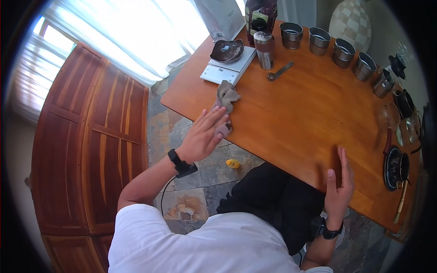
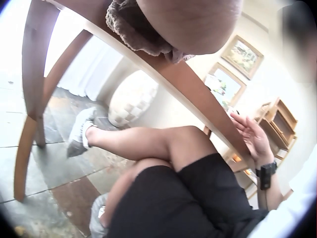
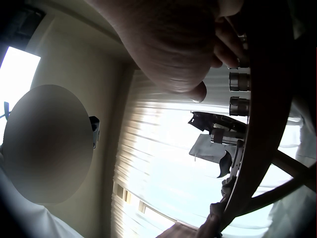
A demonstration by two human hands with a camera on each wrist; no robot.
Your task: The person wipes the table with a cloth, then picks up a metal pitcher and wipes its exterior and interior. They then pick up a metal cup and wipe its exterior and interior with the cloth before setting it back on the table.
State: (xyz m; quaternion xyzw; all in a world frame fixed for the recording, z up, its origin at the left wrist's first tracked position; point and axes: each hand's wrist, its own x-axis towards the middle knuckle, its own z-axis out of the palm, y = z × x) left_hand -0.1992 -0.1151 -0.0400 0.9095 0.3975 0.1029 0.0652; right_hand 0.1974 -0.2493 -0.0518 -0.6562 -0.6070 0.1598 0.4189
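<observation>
A crumpled grey-brown cloth [image 1: 226,96] lies at the table's left edge, part of it hanging over. My left hand [image 1: 202,135] rests on it with fingers fairly straight; in the left wrist view the cloth [image 2: 133,29] shows beside the palm [image 2: 190,22]. My right hand [image 1: 340,189] is at the table's front edge, fingers extended and thumb apart, holding nothing. Just beyond the cloth stands a white scale [image 1: 224,74] with a dark, wavy-rimmed bowl [image 1: 227,51] on it.
Behind are a metal-topped grinder [image 1: 265,50], a scoop [image 1: 280,72], bags and several metal cups [image 1: 319,41]. A moka pot [image 1: 383,84], dark saucer [image 1: 391,168] and brush [image 1: 400,202] line the right side. A yellow bottle [image 1: 232,163] is on the floor.
</observation>
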